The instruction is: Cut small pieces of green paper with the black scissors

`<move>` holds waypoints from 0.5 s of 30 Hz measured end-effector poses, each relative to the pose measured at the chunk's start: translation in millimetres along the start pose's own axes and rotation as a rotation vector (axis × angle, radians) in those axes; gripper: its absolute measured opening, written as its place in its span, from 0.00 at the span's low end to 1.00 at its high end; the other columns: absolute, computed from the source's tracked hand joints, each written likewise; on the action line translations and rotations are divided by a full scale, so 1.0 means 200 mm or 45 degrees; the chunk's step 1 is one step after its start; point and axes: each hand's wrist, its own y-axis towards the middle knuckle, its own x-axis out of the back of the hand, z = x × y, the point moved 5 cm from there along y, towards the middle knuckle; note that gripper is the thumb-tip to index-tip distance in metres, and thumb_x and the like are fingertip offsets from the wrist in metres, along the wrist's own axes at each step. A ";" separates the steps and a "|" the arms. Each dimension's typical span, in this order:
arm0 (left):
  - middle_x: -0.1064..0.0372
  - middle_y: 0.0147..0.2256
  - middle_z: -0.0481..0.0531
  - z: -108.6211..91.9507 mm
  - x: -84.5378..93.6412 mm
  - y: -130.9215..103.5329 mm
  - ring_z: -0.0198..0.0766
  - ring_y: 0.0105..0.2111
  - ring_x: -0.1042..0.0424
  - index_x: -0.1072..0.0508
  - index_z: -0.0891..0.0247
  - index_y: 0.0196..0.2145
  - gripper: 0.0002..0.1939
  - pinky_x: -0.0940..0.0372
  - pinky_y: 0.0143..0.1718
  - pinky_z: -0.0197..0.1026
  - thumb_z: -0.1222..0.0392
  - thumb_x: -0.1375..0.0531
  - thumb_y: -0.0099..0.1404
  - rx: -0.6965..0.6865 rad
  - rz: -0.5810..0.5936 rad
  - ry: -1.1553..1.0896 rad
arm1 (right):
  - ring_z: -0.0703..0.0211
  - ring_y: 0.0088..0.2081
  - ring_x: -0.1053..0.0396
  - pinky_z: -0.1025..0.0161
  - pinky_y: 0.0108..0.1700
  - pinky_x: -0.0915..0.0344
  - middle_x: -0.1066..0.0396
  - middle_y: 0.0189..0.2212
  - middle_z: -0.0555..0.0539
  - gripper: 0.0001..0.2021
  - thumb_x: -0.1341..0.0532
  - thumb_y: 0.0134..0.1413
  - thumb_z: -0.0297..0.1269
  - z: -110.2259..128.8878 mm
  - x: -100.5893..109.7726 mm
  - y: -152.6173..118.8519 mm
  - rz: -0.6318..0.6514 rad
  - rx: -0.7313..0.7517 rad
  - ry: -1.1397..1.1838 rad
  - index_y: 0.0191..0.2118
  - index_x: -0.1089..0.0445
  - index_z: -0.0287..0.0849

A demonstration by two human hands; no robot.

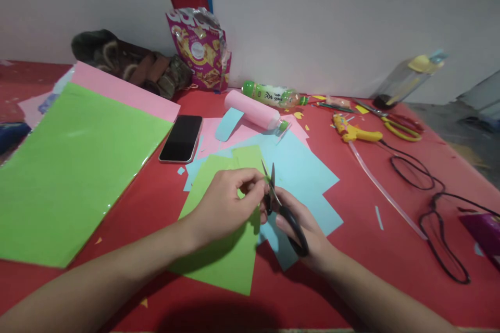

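My right hand grips black-handled scissors, their blades pointing away from me and slightly parted. Close against the blades, my left hand is closed in a pinch. What its fingertips hold is hidden or too small to make out. Beneath both hands lie a green paper sheet and several light blue sheets. Just beyond them, a bottle wrapped in pink paper rests on its side, with a light blue paper strip against it.
A phone and a pack of green paper lie left. Behind stand a snack bag and a lying tea bottle. On the right are a yellow glue gun with its cord, yellow-handled scissors and a tilted clear bottle.
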 end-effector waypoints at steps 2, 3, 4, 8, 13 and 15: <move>0.34 0.19 0.45 0.00 0.00 0.00 0.30 0.24 0.36 0.36 0.65 0.20 0.12 0.41 0.26 0.31 0.64 0.51 0.58 0.005 -0.011 -0.010 | 0.60 0.31 0.40 0.63 0.35 0.40 0.38 0.28 0.49 0.18 0.40 0.43 0.45 0.00 0.00 0.00 -0.002 -0.002 0.002 0.42 0.35 0.47; 0.34 0.19 0.45 0.00 0.00 0.00 0.30 0.23 0.36 0.36 0.65 0.20 0.11 0.41 0.26 0.31 0.65 0.51 0.58 0.007 -0.018 -0.015 | 0.60 0.31 0.40 0.63 0.35 0.40 0.38 0.28 0.49 0.18 0.40 0.43 0.45 -0.01 0.00 0.00 -0.004 -0.005 0.003 0.43 0.35 0.47; 0.34 0.19 0.45 0.01 0.00 0.00 0.30 0.23 0.36 0.36 0.65 0.20 0.11 0.41 0.26 0.31 0.65 0.51 0.58 0.009 -0.022 -0.019 | 0.60 0.31 0.40 0.63 0.35 0.40 0.38 0.29 0.49 0.18 0.40 0.43 0.45 -0.01 0.00 0.00 -0.005 -0.007 0.005 0.43 0.35 0.47; 0.35 0.18 0.44 0.01 -0.01 0.01 0.30 0.22 0.36 0.36 0.65 0.20 0.11 0.41 0.26 0.31 0.66 0.51 0.58 0.015 -0.019 -0.047 | 0.61 0.30 0.40 0.64 0.34 0.40 0.39 0.28 0.49 0.18 0.40 0.44 0.45 -0.01 0.00 0.00 0.021 -0.001 0.014 0.43 0.35 0.46; 0.36 0.18 0.43 0.03 -0.01 0.00 0.29 0.21 0.37 0.36 0.65 0.21 0.10 0.42 0.24 0.31 0.68 0.51 0.57 0.043 -0.041 -0.107 | 0.61 0.29 0.41 0.63 0.34 0.41 0.40 0.27 0.49 0.19 0.40 0.44 0.45 0.00 -0.01 0.00 0.024 -0.007 -0.005 0.44 0.36 0.46; 0.37 0.17 0.42 0.03 -0.01 0.00 0.28 0.20 0.37 0.36 0.65 0.21 0.09 0.43 0.23 0.30 0.68 0.50 0.57 0.054 -0.048 -0.142 | 0.62 0.29 0.42 0.63 0.34 0.41 0.40 0.27 0.49 0.19 0.40 0.44 0.45 0.00 0.00 0.00 0.019 -0.008 -0.013 0.44 0.36 0.46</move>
